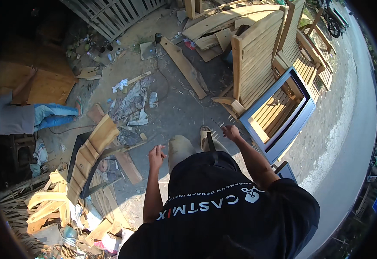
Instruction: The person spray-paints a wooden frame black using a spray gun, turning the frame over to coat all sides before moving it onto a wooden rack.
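Both hands are up and empty here: the left hand [156, 152] hangs loose with fingers slightly curled, nothing in it, and the right hand [231, 131] is spread, fingertips reaching out toward one o'clock. Right there, just beyond that right hand, leans the grey-blue framed panel [297, 115], tilted against the slatted wooden chair [254, 58] at twelve to one o'clock; hand and frame look near but not touching. By my read, the handling of that frame is barely begun, with no grip taken and the panel still propped where it stands. At nine o'clock a curved wooden piece [91, 152] rests over a dark metal stand, with more curved offcuts [46, 203] heaped at eight. Long planks [184, 64] lie on the ground at eleven. As for packaging, only crumpled white and grey wrapping scraps [132, 101] at eleven o'clock; no sign or label is readable. Another person [22, 116] stands at nine o'clock.
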`<action>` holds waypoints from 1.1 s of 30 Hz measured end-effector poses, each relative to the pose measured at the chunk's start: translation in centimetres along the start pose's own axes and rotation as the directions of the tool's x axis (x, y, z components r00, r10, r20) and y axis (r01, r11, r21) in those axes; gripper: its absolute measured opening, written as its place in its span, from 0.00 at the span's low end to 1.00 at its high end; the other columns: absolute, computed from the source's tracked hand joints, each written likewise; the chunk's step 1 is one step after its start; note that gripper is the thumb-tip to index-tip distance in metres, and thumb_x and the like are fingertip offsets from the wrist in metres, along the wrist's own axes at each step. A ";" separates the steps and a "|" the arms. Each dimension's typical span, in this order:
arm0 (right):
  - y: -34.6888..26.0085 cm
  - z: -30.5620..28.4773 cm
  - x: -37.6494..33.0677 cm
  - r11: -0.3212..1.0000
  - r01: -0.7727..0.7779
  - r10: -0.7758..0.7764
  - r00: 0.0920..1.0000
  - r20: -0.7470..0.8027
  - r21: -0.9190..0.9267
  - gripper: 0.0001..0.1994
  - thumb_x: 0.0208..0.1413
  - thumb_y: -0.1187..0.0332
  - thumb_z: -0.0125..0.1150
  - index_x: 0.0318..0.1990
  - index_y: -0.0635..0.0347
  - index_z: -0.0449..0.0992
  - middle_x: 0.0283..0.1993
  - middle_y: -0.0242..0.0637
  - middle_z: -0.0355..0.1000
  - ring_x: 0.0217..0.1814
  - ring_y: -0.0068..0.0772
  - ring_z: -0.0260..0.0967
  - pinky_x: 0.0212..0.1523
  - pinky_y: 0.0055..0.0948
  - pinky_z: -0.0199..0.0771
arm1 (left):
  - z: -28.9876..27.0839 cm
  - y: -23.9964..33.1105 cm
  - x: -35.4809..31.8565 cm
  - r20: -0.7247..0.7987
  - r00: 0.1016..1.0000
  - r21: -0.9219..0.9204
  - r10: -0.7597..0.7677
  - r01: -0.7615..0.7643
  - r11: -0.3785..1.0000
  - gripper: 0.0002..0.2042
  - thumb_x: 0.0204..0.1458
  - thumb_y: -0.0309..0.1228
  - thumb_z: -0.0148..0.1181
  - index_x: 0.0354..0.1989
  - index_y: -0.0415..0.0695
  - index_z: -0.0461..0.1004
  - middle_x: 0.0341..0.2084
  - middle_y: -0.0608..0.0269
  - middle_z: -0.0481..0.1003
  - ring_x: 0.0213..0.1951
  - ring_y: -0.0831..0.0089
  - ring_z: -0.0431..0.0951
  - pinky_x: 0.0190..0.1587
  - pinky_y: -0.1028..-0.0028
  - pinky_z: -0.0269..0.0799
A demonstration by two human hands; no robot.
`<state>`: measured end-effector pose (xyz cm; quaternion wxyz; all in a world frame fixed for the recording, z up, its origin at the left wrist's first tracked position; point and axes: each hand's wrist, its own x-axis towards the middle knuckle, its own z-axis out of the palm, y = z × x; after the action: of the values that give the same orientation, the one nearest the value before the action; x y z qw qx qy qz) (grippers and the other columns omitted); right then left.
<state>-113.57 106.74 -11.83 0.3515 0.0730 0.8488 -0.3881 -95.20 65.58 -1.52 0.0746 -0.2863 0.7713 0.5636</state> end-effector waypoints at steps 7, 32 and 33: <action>-19.1 -0.8 14.9 0.994 0.087 -0.088 0.996 0.030 0.061 0.19 0.62 0.55 0.60 0.45 0.66 0.81 0.33 0.43 0.81 0.32 0.34 0.82 0.39 0.33 0.80 | -2.0 3.7 11.6 -0.020 0.993 -0.139 -0.119 0.115 0.984 0.15 0.66 0.34 0.53 0.58 0.43 0.69 0.41 0.55 0.81 0.27 0.73 0.79 0.28 0.76 0.77; -18.2 -23.4 64.9 0.854 -0.351 0.519 0.529 -0.672 0.383 0.45 0.48 0.37 0.68 0.64 0.63 0.66 0.65 0.55 0.67 0.67 0.55 0.65 0.64 0.46 0.67 | -7.8 12.3 52.5 0.185 0.686 0.335 -0.704 0.629 0.701 0.19 0.65 0.32 0.55 0.63 0.42 0.66 0.47 0.51 0.78 0.45 0.63 0.82 0.43 0.69 0.77; -17.4 -24.6 67.5 0.876 -0.337 0.478 0.509 -0.715 0.346 0.47 0.48 0.36 0.68 0.65 0.66 0.64 0.65 0.56 0.66 0.68 0.56 0.64 0.65 0.46 0.66 | -7.6 12.3 52.6 0.201 0.640 0.397 -0.742 0.639 0.659 0.19 0.66 0.32 0.54 0.64 0.42 0.66 0.48 0.50 0.78 0.46 0.62 0.82 0.45 0.67 0.78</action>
<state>-183.92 102.20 -34.25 0.0197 0.4606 0.8387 -0.2900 -143.46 42.29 -11.63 0.4618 -0.4440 0.6478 0.4123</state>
